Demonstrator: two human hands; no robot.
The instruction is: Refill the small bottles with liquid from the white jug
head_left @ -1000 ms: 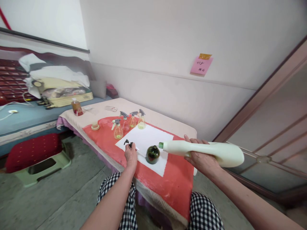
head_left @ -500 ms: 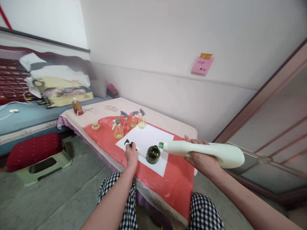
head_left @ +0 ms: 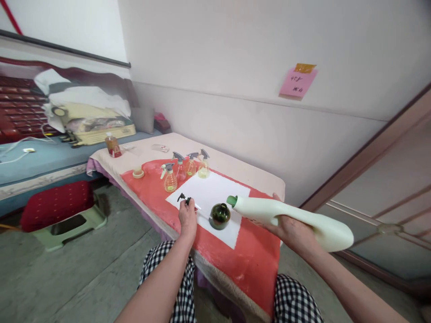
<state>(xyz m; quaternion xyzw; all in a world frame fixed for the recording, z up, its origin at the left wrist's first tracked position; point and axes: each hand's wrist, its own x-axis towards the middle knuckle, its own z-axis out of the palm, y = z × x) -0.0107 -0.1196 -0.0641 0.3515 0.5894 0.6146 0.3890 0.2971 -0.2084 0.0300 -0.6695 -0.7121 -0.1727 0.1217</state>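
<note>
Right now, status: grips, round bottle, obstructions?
Left grip on black pump. Right grip holding pale jug sideways. Round bottle upright on white sheet. Spray bottles off left, not in the way.

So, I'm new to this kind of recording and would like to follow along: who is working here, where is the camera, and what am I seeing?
There's no machine: two bare human hands do the work. A camera on the person's head looks forward and down. The left hand holds a black pump top with a pale tube. The right hand holds a large pale bottle sideways, its mouth near a round dark green bottle. That one stands on a white sheet over a red cover. Four spray bottles stand farther back.
</note>
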